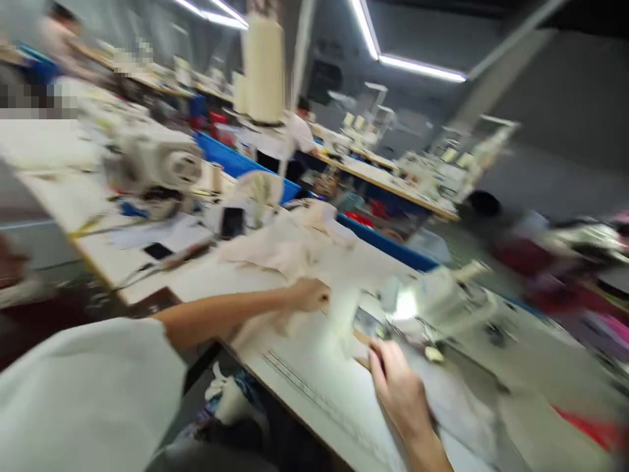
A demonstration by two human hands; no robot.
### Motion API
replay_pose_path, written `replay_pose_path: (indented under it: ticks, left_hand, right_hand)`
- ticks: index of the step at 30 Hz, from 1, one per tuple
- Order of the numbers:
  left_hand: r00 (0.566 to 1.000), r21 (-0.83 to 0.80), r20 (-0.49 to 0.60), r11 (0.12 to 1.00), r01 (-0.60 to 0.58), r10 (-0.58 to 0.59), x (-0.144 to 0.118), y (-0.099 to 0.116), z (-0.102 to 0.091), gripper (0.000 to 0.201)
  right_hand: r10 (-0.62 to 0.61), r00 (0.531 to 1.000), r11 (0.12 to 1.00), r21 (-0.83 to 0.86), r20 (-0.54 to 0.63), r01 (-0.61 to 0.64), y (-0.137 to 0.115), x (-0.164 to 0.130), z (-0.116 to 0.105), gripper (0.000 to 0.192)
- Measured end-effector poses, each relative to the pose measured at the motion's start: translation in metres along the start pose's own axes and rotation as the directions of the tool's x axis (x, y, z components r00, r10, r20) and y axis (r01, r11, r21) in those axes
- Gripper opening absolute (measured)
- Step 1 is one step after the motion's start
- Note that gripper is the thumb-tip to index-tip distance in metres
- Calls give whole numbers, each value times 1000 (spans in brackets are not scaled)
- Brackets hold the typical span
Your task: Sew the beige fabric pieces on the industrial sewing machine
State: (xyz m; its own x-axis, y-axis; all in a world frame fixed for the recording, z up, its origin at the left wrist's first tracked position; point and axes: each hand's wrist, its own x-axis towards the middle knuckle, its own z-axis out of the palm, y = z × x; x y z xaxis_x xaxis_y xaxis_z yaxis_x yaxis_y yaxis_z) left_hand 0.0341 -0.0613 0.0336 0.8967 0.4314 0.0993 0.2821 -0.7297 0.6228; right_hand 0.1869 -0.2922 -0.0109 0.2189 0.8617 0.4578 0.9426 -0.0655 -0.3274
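Table (236,282): white, spanning two machines, presumably so cloth can lie flat between them.
Machine, near (449,295): beside the right hand; its lamp (405,305) is lit, likely to brighten the working spot.
Machine, far (157,157): at the table's other end.
Cloth (282,246): pale, heaped beyond the left hand, perhaps to stay within reach.
Left hand (308,295): curled, low over the table; whether it pinches anything, cannot tell.
Right hand (398,380): fingers bent, at a tan piece by the near machine, seemingly steadying it; grip blurred, cannot tell.
Phone (232,222): dark, beside the cloth.
Tan piece (362,337): at the right fingertips.
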Motion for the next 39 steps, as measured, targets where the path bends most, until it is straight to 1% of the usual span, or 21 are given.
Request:
replay_pose_path:
  ticks: [2, 3, 4, 6, 8, 9, 11, 13, 15, 16, 18, 20, 22, 26, 31, 34, 37, 39]
  left_hand:
    - [995, -43, 71, 997, -64, 67, 6, -1, -3, 19]
    - [991, -103, 90, 990, -93, 102, 9, 1, -4, 19]
    - [979, -151, 152, 982, -110, 133, 10, 6, -5, 19]
    - [948, -222, 266, 968, -119, 178, 9, 22, -1, 16]
    - [916, -276, 347, 956, -104, 200, 7, 42, 9, 11]
    - [907, -310, 368, 947, -87, 204, 7, 50, 17, 9]
    - [903, -389, 381, 920, -39, 199, 11, 62, 33, 7]
    - [903, -464, 387, 886, 17, 186, 18, 66, 48, 9]
    - [903, -504, 391, 862, 49, 178, 25, 63, 58, 11]
    - [906, -503, 384, 863, 44, 178, 28, 60, 62, 13]
    - [925, -442, 337, 897, -10, 176, 32, 53, 67, 15]
    - [948, -321, 267, 944, -81, 172, 34, 48, 70, 15]
    - [955, -214, 241, 969, -120, 172, 34, 45, 72, 14]
    - [940, -143, 285, 978, -154, 189, 34, 46, 70, 14]
    - [933, -102, 316, 984, -145, 170, 34, 50, 66, 14]
    - [932, -68, 323, 986, -152, 166, 35, 51, 66, 13]
    - [929, -52, 341, 990, -132, 142, 36, 52, 65, 14]
    - [927, -56, 354, 993, -108, 121, 37, 53, 64, 14]
  right_hand:
    - [75, 997, 995, -62, 10, -75, 1, -7, -8, 27]
    - [103, 995, 992, -79, 8, -102, 2, -8, -12, 28]
    - [119, 993, 990, -82, -4, -119, 4, -8, -16, 28]
    - [99, 995, 994, -55, 2, -98, 5, -9, -25, 28]
    - [42, 998, 999, -20, 37, -42, 2, -11, -33, 28]
    - [14, 998, 1000, -20, 66, -13, 1, -12, -35, 28]
    - [-20, 992, 997, -70, 125, 29, -2, -14, -38, 28]
    - [-46, 983, 984, -162, 177, 75, -5, -14, -36, 26]
    - [-63, 978, 961, -251, 201, 114, -6, -14, -31, 24]
    - [-67, 977, 950, -286, 201, 124, -7, -14, -28, 22]
    - [-59, 979, 937, -329, 195, 122, -9, -13, -24, 20]
    - [-41, 980, 935, -338, 197, 107, -11, -13, -22, 19]
    - [-25, 979, 939, -332, 202, 92, -11, -13, -23, 17]
    - [-12, 977, 946, -314, 213, 80, -10, -12, -25, 21]
    - [-20, 971, 937, -334, 236, 101, -9, -12, -24, 26]
    - [-19, 971, 939, -331, 237, 99, -8, -11, -25, 25]
    - [6, 975, 954, -293, 221, 60, -6, -12, -30, 23]
    - [50, 976, 964, -266, 211, 8, -4, -12, -34, 25]
